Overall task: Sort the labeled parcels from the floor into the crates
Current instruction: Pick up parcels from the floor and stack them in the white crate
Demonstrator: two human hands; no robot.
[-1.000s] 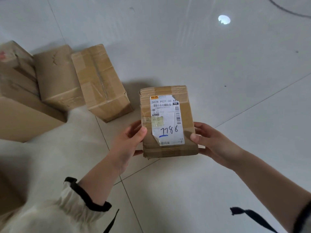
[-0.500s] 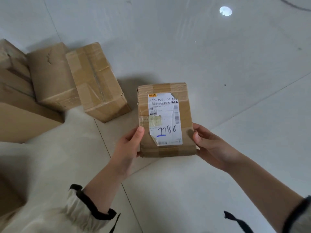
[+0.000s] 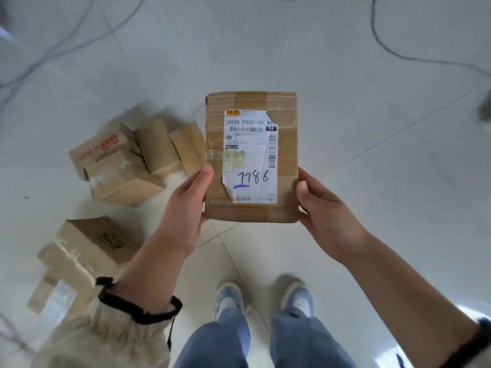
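Both hands, left hand [image 3: 186,208] and right hand [image 3: 324,211], clamp the labeled parcel [image 3: 251,158] at frame centre; keep its label upward to read, grip its edges firmly, then carry it level.

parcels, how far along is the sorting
Done: nothing visible, no crate in view. In hand: left hand and right hand grip one labeled parcel, label up, off the floor. Left: several boxes lie on the floor to the left.

left hand [image 3: 186,208], right hand [image 3: 328,216]; thumbs forward
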